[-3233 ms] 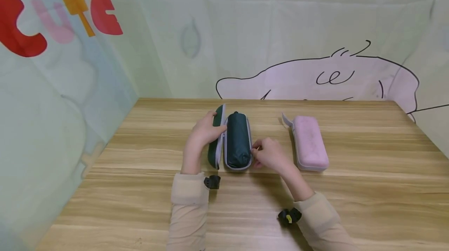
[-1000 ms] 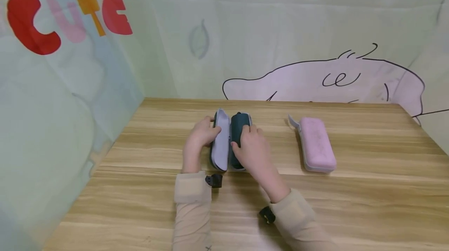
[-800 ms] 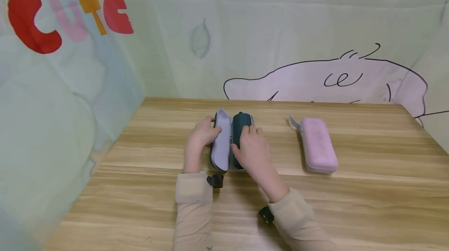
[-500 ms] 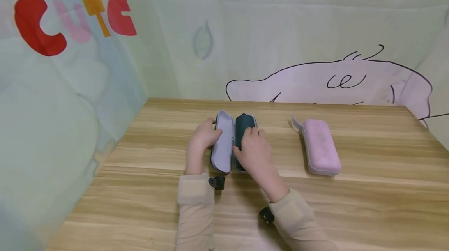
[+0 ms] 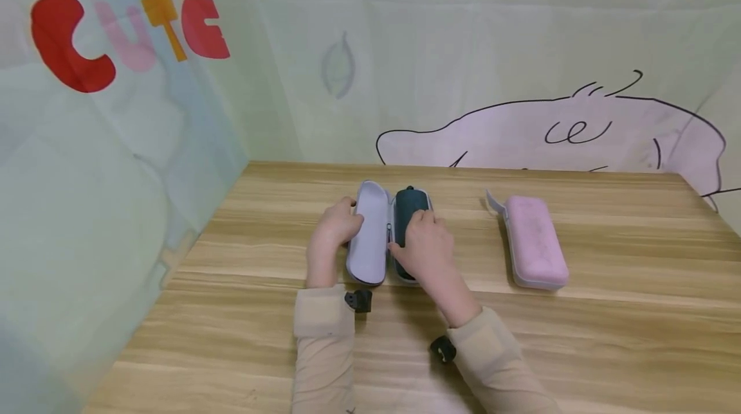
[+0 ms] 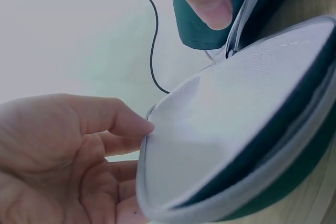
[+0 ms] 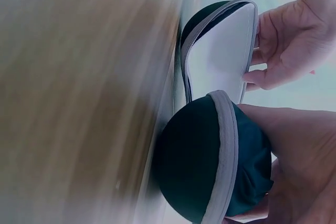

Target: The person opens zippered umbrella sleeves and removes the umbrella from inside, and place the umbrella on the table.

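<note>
A dark green zip case lies unfolded on the table, its pale-lined lid [image 5: 369, 234] to the left. In the other half sits a dark green fabric roll [image 5: 411, 203], much like a folded umbrella, with a small loop at its far end. My left hand [image 5: 337, 224] pinches the lid's outer edge; in the left wrist view the thumb [image 6: 137, 124] is on the lining side. Over the roll's near part is my right hand [image 5: 428, 247], gripping it with thumb by the hinge side and fingertips across. The right wrist view shows the case's rounded end [image 7: 191, 161], with the palm behind it.
A pink zip case [image 5: 535, 240] with a pale strap lies closed to the right on the wooden table [image 5: 625, 337]. A printed cloth backdrop [image 5: 463, 47] rises behind the table's far edge and along its left side.
My right hand has gone from beside the case's right edge to over the roll. The lid has swung down leftward, showing more lining, with my left hand still on it.
</note>
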